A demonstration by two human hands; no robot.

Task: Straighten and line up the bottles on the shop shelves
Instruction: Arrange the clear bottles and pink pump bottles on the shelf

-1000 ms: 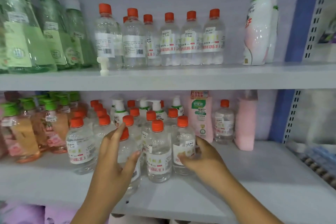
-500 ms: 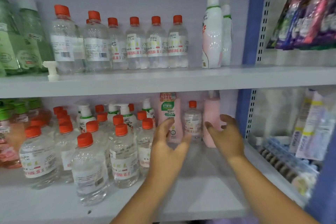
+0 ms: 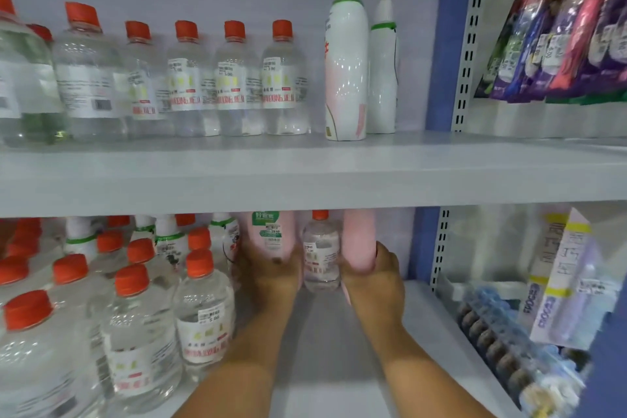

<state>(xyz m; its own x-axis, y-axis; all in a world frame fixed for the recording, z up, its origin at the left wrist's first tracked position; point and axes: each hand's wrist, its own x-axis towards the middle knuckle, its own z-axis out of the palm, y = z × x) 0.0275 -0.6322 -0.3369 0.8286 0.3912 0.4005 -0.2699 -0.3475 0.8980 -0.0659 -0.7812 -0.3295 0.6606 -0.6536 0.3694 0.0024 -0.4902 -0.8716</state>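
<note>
Left hand (image 3: 271, 276): bare, no glove, no ring to be seen.
Right hand (image 3: 375, 276): bare, no glove, no ring to be seen.
Arms: both bare, no sleeves showing.
Wrists: no watch, no band.

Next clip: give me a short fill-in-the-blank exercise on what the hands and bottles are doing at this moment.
1. The left hand grips the pink bottle with the ____ label.
2. The right hand grips the plain ____ bottle.
3. The small clear bottle between them has a ____ cap.
4. Both hands work on the ____ shelf.

Missing words: green; pink; red; lower
</note>
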